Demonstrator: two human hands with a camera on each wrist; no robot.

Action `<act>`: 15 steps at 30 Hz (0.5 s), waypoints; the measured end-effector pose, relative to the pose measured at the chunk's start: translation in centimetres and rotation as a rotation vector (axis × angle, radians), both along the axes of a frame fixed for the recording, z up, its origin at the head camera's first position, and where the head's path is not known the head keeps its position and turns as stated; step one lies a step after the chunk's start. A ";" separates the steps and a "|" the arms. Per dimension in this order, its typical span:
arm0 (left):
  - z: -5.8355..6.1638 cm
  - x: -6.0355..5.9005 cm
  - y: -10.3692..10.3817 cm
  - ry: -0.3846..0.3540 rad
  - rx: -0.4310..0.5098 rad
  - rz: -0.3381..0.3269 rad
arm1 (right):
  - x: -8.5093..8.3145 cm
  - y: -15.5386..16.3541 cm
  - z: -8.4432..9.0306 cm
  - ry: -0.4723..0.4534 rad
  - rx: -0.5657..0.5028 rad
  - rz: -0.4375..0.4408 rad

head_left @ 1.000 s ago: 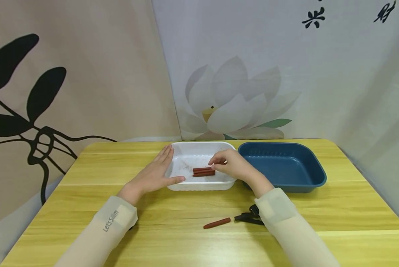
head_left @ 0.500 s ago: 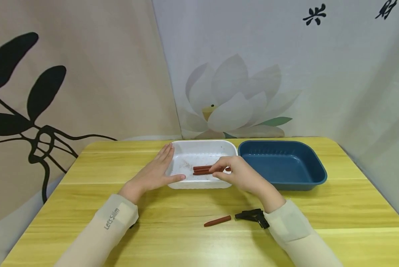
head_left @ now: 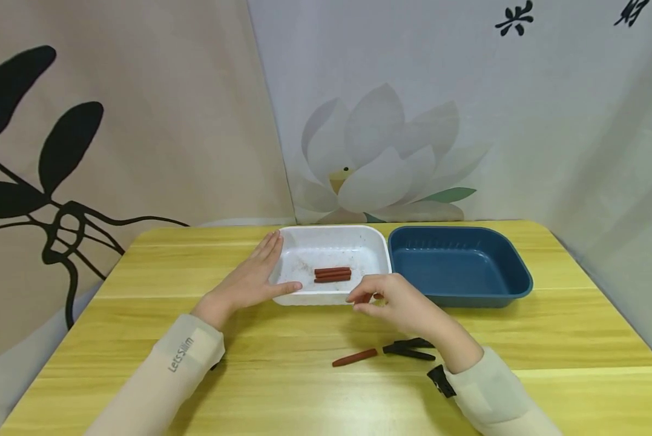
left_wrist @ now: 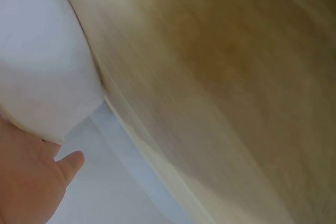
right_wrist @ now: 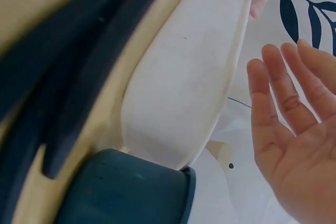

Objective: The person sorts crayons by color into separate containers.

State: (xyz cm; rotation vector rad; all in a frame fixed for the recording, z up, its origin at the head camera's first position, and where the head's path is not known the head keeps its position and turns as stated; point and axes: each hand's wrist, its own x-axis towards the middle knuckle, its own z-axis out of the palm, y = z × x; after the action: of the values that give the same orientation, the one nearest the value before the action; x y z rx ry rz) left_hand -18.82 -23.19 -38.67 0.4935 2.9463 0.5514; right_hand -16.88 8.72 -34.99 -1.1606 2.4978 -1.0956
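A white tray stands at the middle back of the table with 3 reddish-brown crayon-like sticks lying side by side inside. My left hand rests against its left side, fingers straight and thumb over the front rim; the left wrist view shows part of this hand beside the tray. My right hand hovers at the tray's front right corner. In the right wrist view its fingers are loosely bent, and nothing shows in the palm. Another reddish-brown stick lies on the table in front.
A dark blue tray stands right beside the white one. Several black sticks lie on the wooden table below my right forearm. A printed cloth hangs behind the table.
My right hand has drawn back from over the white tray, toward me and to the right, uncovering the sticks inside. The left hand has stayed in place.
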 end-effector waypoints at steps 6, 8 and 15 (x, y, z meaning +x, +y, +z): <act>-0.2 -0.1 0.0 0.004 -0.009 -0.009 | 0.6 0.3 -1.1 -0.026 0.005 0.055; -0.2 -0.1 0.0 0.004 -0.011 -0.009 | 0.7 0.3 -1.3 -0.039 0.016 0.066; -0.1 -0.2 0.0 0.005 -0.011 -0.007 | 0.9 -0.1 -1.9 -0.060 0.099 0.115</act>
State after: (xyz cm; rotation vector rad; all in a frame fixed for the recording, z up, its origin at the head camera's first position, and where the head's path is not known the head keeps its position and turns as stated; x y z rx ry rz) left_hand -18.97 -23.17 -38.78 0.5044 2.9495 0.5335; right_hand -15.97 8.58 -36.91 -1.2091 2.3784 -0.9521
